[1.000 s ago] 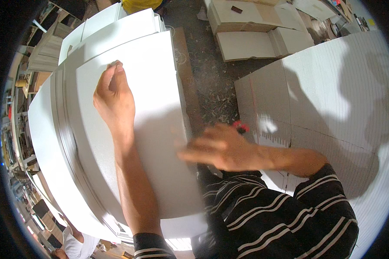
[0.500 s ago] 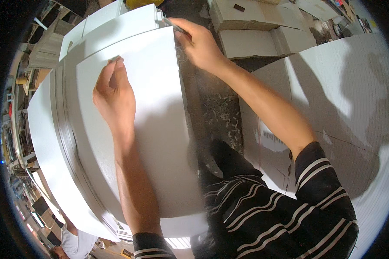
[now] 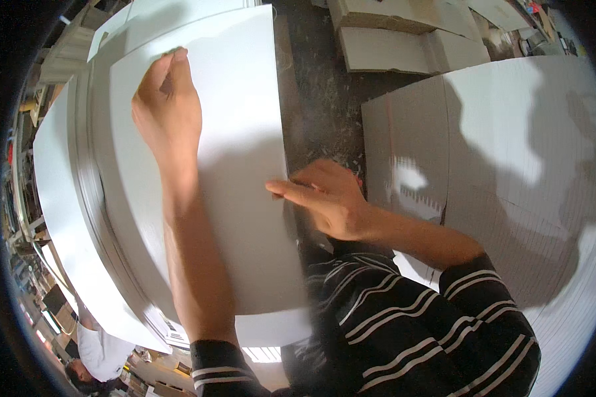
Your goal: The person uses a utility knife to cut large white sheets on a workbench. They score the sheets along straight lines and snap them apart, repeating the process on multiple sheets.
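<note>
A large white panel [image 3: 242, 112] lies flat in front of me, on top of other white boards. Over its far left part is my left hand [image 3: 169, 109], with thumb and fingers pressed together; whatever may be between them is hidden. My right hand [image 3: 331, 198] is at the panel's right edge, about midway along. One finger or the thumb reaches over the edge onto the top face, while the others curl below and beside it. If those curled fingers hold a thing, it cannot be made out.
On the right stands a big stack of white sheets [image 3: 490, 145]. Open cardboard boxes [image 3: 391, 49] sit at the far right. Scraps litter the dark floor [image 3: 321, 99] between the stacks. Another person in a white shirt [image 3: 99, 354] is at the lower left, near cluttered shelving.
My right hand has come from the panel's far corner, where it held a thin grey piece, back toward me along the right edge. My left hand has shifted slightly farther away, still pinched.
</note>
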`<state>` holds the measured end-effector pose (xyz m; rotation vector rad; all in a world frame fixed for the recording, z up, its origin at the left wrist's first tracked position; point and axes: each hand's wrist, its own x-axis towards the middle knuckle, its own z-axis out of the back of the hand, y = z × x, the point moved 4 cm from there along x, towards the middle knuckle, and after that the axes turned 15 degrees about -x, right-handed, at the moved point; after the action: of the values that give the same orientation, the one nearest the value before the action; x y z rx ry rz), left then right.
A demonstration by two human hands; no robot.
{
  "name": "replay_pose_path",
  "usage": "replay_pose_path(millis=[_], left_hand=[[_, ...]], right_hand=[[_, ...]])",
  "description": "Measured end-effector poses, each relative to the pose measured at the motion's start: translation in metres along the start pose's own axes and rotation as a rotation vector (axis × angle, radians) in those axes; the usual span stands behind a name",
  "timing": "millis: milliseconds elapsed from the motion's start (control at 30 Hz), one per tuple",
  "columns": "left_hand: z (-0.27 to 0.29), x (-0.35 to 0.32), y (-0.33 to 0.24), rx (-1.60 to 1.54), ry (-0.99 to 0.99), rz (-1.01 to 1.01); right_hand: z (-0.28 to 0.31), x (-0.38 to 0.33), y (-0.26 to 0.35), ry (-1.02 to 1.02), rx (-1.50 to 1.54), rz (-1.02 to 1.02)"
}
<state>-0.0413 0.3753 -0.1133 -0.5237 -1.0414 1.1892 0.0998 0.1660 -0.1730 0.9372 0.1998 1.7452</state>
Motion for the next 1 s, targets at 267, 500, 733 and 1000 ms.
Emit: replay_pose_path(millis=[267, 500, 733, 1000], left_hand=[[0.003, -0.002, 0.014, -0.013, 0.013, -0.059], [0.002, 0.014, 0.014, 0.032, 0.214, -0.228], [-0.012, 0.013, 0.053, -0.369, -0.101, -0.277], [-0.034, 0.000, 0.020, 0.013, -0.009, -0.054]], right_hand=[[0.007, -0.005, 0.025, -0.015, -0.058, -0.197], [0.014, -0.008, 0.047, 0.055, -0.248, -0.019], [0.027, -0.022, 0.045, 0.268, 0.110, 0.100], [0.018, -0.066, 0.028, 0.153, 0.800, -0.479]])
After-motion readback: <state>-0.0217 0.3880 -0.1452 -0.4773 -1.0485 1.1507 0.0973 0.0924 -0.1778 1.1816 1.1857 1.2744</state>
